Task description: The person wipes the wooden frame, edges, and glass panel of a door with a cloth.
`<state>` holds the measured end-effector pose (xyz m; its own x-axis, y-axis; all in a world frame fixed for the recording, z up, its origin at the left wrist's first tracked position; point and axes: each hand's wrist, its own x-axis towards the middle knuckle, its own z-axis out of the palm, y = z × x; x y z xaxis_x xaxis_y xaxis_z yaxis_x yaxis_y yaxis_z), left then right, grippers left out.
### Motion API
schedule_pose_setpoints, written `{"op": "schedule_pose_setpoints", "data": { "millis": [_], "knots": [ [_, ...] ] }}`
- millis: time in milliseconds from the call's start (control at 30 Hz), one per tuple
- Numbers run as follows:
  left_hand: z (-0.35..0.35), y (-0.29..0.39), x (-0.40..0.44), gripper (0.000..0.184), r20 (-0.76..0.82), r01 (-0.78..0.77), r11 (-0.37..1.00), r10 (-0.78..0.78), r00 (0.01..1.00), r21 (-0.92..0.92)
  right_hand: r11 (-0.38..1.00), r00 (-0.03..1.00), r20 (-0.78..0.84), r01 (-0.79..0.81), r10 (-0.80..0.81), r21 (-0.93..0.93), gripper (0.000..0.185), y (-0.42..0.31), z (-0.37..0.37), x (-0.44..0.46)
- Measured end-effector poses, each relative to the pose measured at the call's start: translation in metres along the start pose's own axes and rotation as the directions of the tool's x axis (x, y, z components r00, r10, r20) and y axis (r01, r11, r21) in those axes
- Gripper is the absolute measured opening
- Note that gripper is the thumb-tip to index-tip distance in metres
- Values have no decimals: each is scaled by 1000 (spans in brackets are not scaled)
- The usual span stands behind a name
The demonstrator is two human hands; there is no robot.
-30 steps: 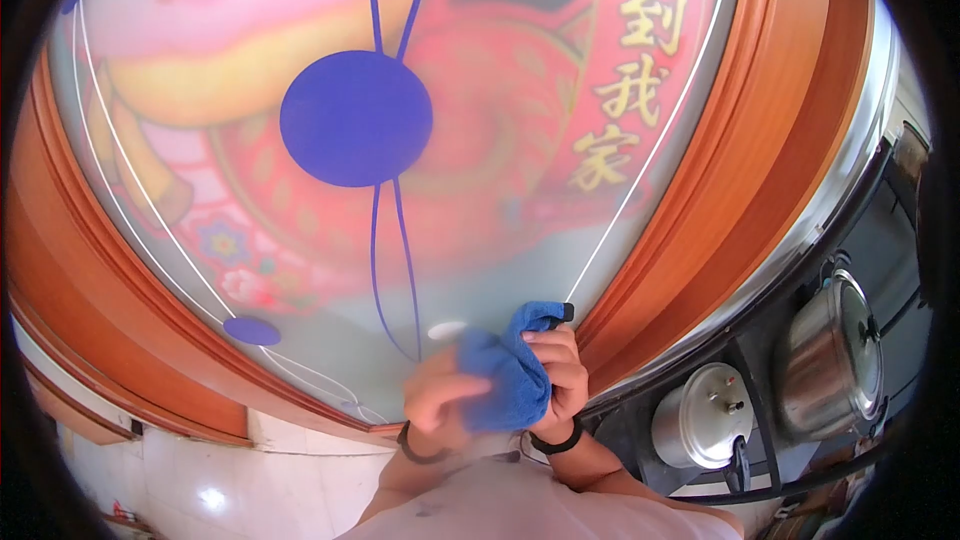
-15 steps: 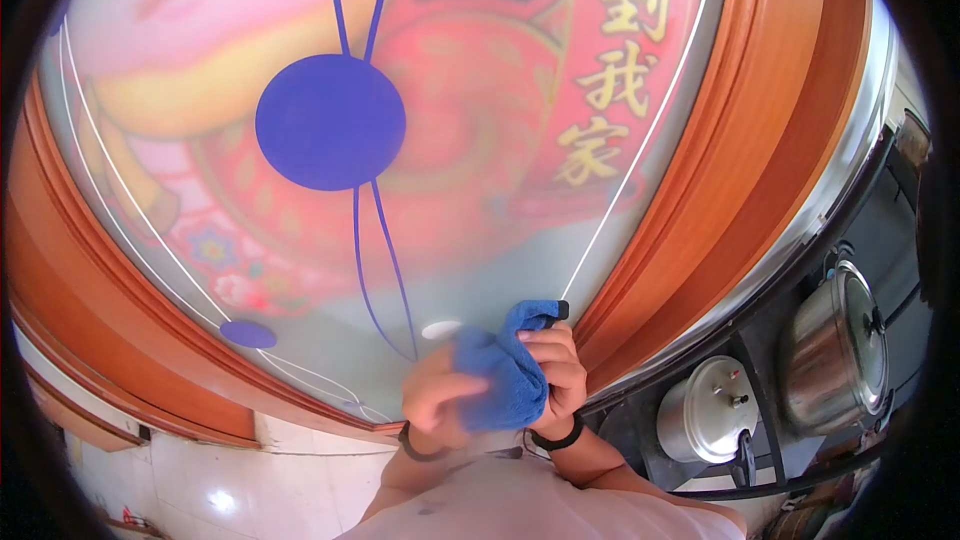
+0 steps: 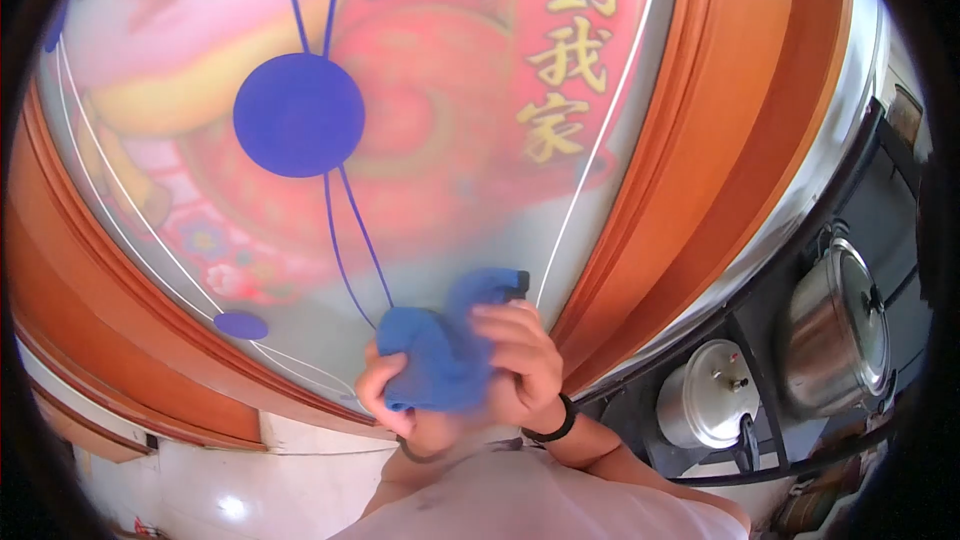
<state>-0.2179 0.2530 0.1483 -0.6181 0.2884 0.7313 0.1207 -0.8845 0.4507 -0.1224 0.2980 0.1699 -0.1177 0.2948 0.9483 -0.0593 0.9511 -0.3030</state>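
A blue cloth (image 3: 432, 365) is bunched between my two hands, low in front of the glass panel (image 3: 300, 285). My left hand (image 3: 385, 390) closes on its left side, with the thumb pressed over the front. At the other side my right hand (image 3: 522, 360) has its fingers curled against the fabric, slightly smeared by motion. A folded end of the cloth with a dark tip sticks up above the right fingers. The panel bears a blurred coloured picture with golden characters. Both wrists wear dark bands.
An orange-brown wooden frame (image 3: 690, 140) borders the glass. Blue discs, one large (image 3: 300, 115) and one small (image 3: 240, 325), sit on cords across the panel. To the right, a pressure cooker (image 3: 705, 395) and a larger lidded pot (image 3: 830, 330) stand on a dark stove. Pale floor tiles (image 3: 260, 480) lie below.
Both hands and the cloth have shifted a little left in view. My left hand now grips the cloth's left side, and the cloth is turned and spread differently. The view has shifted slightly.
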Motion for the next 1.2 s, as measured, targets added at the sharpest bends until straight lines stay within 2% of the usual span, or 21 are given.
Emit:
{"op": "schedule_pose_setpoints", "data": {
  "millis": [33, 133, 233, 333, 367, 433, 533, 633, 733, 833, 900, 967, 1033, 1067, 1133, 1167, 1200],
  "knots": [
    [-3, 0, -2, 46, 39, -6, 999, 4, 999, 53, 1000, 1000, 2, -12, 12, 2, 25, 0, 3, -5],
    [-5, -2, -8, 52, 18, 4, 990, -7, 1000, 138, 1000, 1000, -8, -28, 29, 12, 26, -4, 10, -14],
    [-2, 4, -8, 56, -30, 67, 993, -64, 997, 99, 999, 1000, -29, -4, 2, -52, 28, -2, 8, -4],
    [-3, 1, -9, 50, 5, 27, 990, -28, 1000, 136, 997, 998, -68, -1, -4, -82, 29, 0, 1, -2],
    [-11, 1, -6, 47, 161, 18, 986, -45, 986, 169, 997, 997, -83, -1, -5, -77, 29, 2, 0, -4],
    [-32, 0, 4, 41, 452, -19, 973, -89, 888, 229, 997, 990, -138, -3, -7, -73, 30, 10, 4, -20],
    [-34, 2, 14, 33, 532, -13, 979, -100, 841, 204, 998, 991, -133, -4, -5, -67, 31, 17, 8, -37],
    [-28, -3, 0, 34, 358, 70, 990, -110, 927, 122, 997, 995, -96, -47, 41, -63, 26, 9, 8, -33],
    [-9, -8, -15, 34, 183, 8, 987, -38, 982, 158, 992, 994, -52, -103, 99, -79, 25, 6, 8, -33],
    [3, -21, -17, 35, 267, -190, 936, 109, 957, 297, 982, 984, -72, -169, 164, -78, 27, 11, 10, -46],
    [18, -29, -25, 34, 256, -182, 937, 105, 961, 297, 968, 968, -128, -230, 217, -96, 31, 15, 8, -56],
    [18, -39, -35, 33, 323, -141, 943, 38, 945, 303, 933, 922, -203, -350, 329, -81, 32, 16, -3, -64],
    [-6, -53, -51, 33, 453, -66, 938, -102, 886, 340, 874, 848, -273, -484, 455, -47, 33, 8, -9, -77],
    [-4, -56, -62, 34, 473, 50, 960, -181, 862, 276, 844, 807, -338, -533, 485, -61, 35, 8, -17, -82],
    [13, -59, -74, 35, 420, 206, 962, -264, 868, 178, 851, 820, -342, -516, 458, -97, 38, 7, -26, -83],
    [21, -55, -77, 38, 378, 228, 961, -272, 885, 157, 862, 842, -336, -488, 422, -140, 39, 5, -28, -84],
    [28, -48, -78, 39, 373, 217, 948, -293, 881, 233, 870, 863, -325, -458, 387, -181, 41, 4, -32, -86]
  ]
}}
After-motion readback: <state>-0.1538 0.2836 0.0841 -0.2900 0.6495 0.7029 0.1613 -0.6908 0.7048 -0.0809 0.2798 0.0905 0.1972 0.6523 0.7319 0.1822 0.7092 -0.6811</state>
